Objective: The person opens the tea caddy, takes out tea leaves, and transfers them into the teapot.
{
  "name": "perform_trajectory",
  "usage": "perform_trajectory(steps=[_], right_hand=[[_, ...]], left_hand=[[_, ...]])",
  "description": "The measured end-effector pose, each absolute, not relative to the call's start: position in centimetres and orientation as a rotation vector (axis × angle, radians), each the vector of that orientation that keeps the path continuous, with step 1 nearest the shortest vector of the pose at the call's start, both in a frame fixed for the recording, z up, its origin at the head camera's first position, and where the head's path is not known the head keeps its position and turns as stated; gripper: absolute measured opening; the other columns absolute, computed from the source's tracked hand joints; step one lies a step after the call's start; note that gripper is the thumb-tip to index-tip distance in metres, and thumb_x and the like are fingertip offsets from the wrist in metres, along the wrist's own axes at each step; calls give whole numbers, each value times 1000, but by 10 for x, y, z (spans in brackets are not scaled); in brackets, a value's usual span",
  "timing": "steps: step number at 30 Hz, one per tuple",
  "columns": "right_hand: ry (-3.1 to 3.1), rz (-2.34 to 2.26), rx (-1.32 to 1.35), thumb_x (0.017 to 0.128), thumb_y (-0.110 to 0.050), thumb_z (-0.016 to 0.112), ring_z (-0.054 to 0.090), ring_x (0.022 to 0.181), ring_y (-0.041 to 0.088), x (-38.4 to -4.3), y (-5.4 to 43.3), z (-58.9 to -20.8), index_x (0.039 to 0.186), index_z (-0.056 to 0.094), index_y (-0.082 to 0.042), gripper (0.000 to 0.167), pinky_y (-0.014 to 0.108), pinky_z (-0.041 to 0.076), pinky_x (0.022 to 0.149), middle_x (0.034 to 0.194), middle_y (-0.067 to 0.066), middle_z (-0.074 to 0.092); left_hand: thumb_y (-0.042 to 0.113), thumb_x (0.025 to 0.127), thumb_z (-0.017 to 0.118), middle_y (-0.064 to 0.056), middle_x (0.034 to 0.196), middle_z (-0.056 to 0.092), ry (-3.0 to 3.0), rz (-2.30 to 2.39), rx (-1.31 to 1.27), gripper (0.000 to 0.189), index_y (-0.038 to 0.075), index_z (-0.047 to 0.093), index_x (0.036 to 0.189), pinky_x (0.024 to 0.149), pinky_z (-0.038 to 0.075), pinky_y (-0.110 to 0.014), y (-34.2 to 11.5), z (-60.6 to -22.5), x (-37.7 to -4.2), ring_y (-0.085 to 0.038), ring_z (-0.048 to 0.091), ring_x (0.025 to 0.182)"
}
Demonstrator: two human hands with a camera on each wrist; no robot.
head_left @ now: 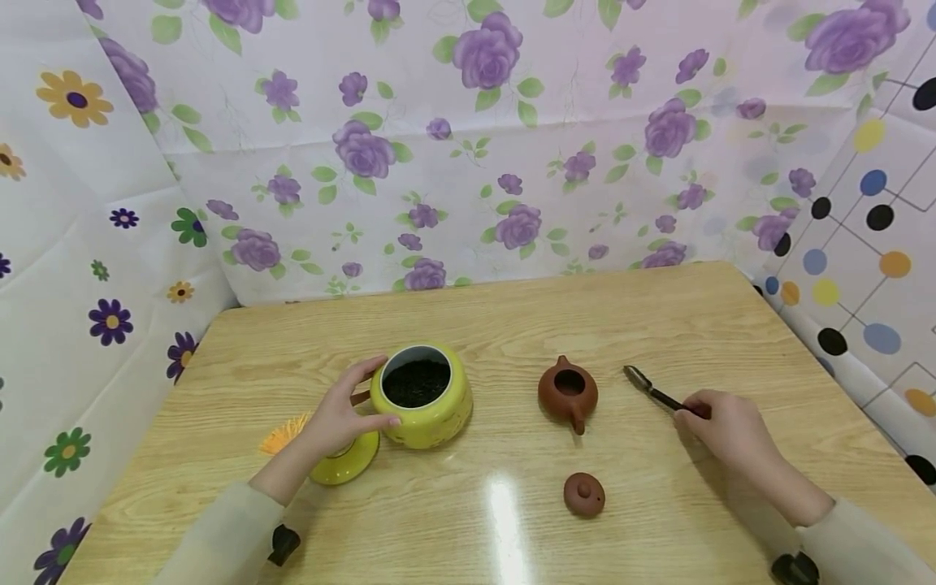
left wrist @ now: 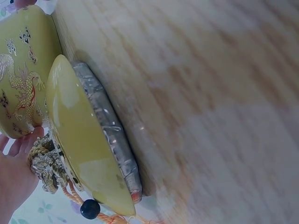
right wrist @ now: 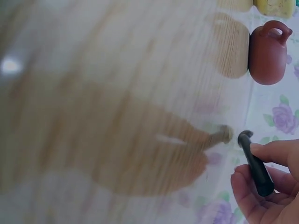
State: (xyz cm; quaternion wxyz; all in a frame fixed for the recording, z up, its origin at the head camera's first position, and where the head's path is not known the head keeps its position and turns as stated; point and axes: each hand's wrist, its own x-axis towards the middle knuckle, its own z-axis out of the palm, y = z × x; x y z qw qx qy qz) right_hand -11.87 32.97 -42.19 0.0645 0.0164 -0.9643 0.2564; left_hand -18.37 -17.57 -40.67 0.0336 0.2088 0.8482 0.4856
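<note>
A yellow ceramic jar [head_left: 439, 422] with dark tea leaves [head_left: 417, 384] inside stands uncovered left of centre. My left hand [head_left: 340, 416] holds its left side, thumb at the front and fingers behind. In the left wrist view, a gold dragon pattern decorates the jar [left wrist: 21, 79]. In my right hand [head_left: 731, 426] is a small tea scoop [head_left: 665, 399], pinched by its black handle [right wrist: 256, 165], its metal end pointing left toward the back. A reddish-brown clay teapot [head_left: 552, 401], open at the top, sits between the jar and the scoop.
The jar's yellow lid [head_left: 349, 466], with an orange tassel [head_left: 283, 435], lies beside my left forearm. Nearer the front is the small clay teapot lid [head_left: 584, 495]. Flowered cloth [head_left: 439, 187] stands behind the wooden table [head_left: 439, 520].
</note>
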Motion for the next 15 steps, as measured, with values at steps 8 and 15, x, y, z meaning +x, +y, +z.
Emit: perform_trajectory(steps=[8,15], right_hand=[[-2772,794,13,85,-12,69,56,65,8,-120,328,-421,91,72,1,15,21,44,52,80,12,71],[-2672,799,19,84,-13,72,55,62,-1,-122,324,-420,90,73,-1,13,18,45,52,80,13,71]], left_hand=[[16,73,83,-13,146,38,2611,1494,651,86,9,37,145,102,42,-56,-176,-407,-184,-34,37,133],[16,74,83,-13,147,38,2612,1495,639,86,8,36,145,102,42,-56,-177,-408,-185,-34,36,133]])
